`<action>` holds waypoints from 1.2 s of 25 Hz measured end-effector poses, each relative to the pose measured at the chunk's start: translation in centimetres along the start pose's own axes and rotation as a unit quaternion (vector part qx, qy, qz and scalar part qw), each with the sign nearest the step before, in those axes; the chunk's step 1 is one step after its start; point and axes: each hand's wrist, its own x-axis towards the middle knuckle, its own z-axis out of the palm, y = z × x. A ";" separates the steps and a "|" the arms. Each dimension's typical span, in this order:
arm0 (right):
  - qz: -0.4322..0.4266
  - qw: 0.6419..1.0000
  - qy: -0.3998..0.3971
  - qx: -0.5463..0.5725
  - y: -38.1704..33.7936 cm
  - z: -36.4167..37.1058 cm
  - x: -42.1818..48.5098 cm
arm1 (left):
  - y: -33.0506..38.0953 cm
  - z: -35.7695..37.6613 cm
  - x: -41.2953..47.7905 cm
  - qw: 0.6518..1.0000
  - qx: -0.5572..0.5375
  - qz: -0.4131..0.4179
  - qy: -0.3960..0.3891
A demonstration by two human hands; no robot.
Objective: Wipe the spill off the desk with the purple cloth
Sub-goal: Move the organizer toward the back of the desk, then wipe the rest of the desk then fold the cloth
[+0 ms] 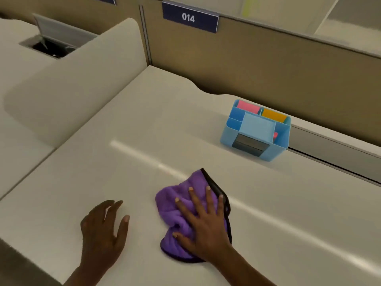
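Purple cloth (177,205): bunched near tabletop (144,124) front edge, pressed under flat, spread right hand (203,226). Left hand (103,230): open, empty. Spill: none visible; wiping apparently underway.

on the desk (144,162) the cloth (177,211) lies near the front edge, under the right hand (206,228). the left hand (103,230) rests just left of it. the organizer (257,131) stands behind, to the right, against the partition (268,65).
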 end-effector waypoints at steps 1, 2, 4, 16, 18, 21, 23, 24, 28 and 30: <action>0.013 1.000 0.002 -0.010 0.8 0.0 2.2 | -1.7 -0.3 -0.8 0.999 0.030 -0.015 0.002; 0.031 0.999 0.006 -0.018 1.6 -0.2 5.0 | -2.8 -0.5 -1.2 0.998 0.050 -0.023 0.004; 0.091 0.996 0.008 -0.011 1.5 -0.7 11.7 | -3.6 -0.6 -1.2 0.998 0.061 -0.028 0.007; -0.065 0.997 0.032 -0.040 3.5 -1.0 19.6 | -5.0 1.3 -1.4 0.997 0.070 -0.001 0.037; 0.124 0.991 0.045 0.001 -0.2 -1.3 26.1 | -5.0 1.2 -1.3 0.996 0.070 0.008 0.045; 0.095 0.995 0.013 0.035 -8.3 0.7 28.8 | -5.2 1.4 -1.4 0.995 0.073 0.018 0.058; -0.044 0.999 -0.010 0.021 -11.3 2.0 24.2 | -5.2 1.4 -1.4 0.995 0.074 0.021 0.061; -0.095 0.995 -0.013 0.016 -11.5 2.6 20.3 | -5.3 1.3 -1.5 0.995 0.071 0.021 0.062; -0.164 0.986 0.012 -0.003 -2.5 1.3 4.6 | -5.0 1.2 -1.6 0.996 0.054 0.017 0.069; -0.108 0.993 0.020 -0.036 4.1 -1.1 2.6 | -4.8 0.7 -1.6 0.995 0.065 0.031 0.068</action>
